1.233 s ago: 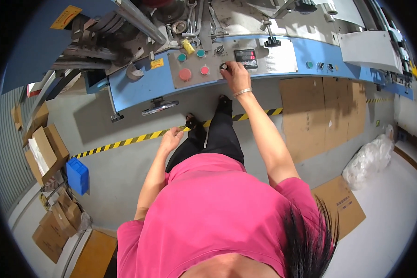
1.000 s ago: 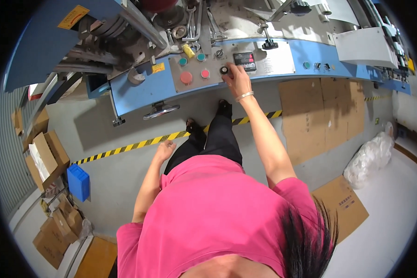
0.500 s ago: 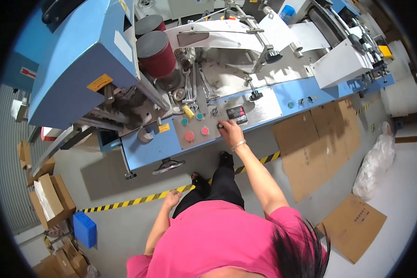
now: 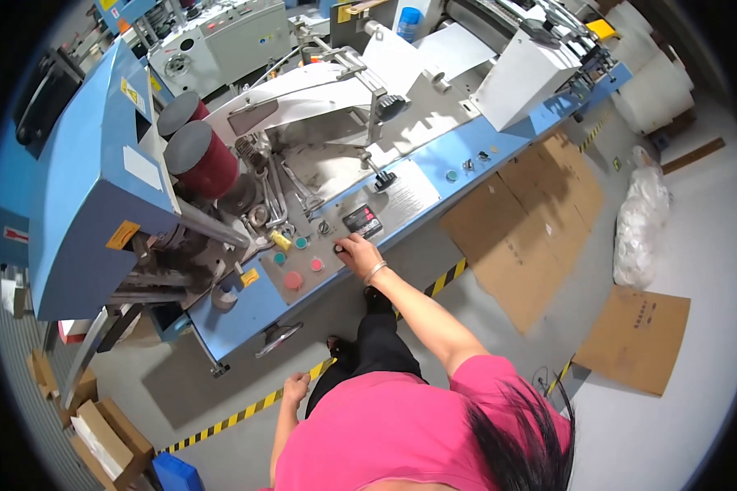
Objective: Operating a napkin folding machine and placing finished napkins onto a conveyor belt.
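My right hand, with a bracelet at the wrist, reaches onto the blue machine's control panel. Its fingers are closed round a small black knob, mostly covered by the fingertips. Beside it is a black digital display. A red button, a larger red button and a green button sit to its left. My left hand hangs low beside my leg, away from the machine. Its fingers are curled in, and nothing shows in them.
Wrenches and a yellow object lie on the machine bed near dark red cylinders. A handwheel juts from the machine's front. Flattened cardboard and striped tape lie on the floor. Open boxes stand at left.
The view has turned, so the machine appears tilted and shifted left. My right hand stays at the knob, and my left hand still hangs at my side.
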A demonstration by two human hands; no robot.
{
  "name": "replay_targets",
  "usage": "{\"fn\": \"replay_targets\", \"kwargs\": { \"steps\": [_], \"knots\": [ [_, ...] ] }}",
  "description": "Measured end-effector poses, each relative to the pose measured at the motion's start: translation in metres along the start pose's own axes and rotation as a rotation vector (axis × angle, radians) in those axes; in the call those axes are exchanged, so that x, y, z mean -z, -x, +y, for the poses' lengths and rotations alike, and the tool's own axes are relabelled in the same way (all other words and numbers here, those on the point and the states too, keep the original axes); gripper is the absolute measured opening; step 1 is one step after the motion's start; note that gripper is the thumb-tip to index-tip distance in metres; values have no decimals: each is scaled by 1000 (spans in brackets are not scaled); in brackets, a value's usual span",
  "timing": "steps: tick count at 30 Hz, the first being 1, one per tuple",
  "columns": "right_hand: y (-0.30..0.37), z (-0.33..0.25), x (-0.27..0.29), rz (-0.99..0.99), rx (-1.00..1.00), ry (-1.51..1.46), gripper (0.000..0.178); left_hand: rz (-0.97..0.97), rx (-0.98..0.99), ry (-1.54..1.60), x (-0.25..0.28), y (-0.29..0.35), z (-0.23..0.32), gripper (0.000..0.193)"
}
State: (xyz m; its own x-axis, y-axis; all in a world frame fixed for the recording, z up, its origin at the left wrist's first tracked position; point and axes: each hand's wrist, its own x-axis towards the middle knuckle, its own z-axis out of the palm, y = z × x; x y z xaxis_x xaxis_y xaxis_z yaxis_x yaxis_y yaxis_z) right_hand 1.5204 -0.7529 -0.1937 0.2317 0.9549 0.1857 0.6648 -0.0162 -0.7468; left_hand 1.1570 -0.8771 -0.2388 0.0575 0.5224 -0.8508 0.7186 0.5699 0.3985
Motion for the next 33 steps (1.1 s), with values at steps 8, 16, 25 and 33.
{"fn": "replay_targets", "kwargs": {
  "steps": [8, 16, 25, 33],
  "knots": [
    [2, -3, 5, -24, -17, 0, 28, -10, -2, 24, -5, -9, -14, 34],
    [2, -8, 8, -11, 13, -14, 31, -1, 1, 56, -6, -2, -12, 35],
    [3, -10, 11, -8, -7, -50, 32, 34, 61, -63, -2, 19, 16, 35],
    [1, -13, 14, 1, -16, -32, 34, 480, -282, -215, 15, 41, 92, 33]
  ]
}}
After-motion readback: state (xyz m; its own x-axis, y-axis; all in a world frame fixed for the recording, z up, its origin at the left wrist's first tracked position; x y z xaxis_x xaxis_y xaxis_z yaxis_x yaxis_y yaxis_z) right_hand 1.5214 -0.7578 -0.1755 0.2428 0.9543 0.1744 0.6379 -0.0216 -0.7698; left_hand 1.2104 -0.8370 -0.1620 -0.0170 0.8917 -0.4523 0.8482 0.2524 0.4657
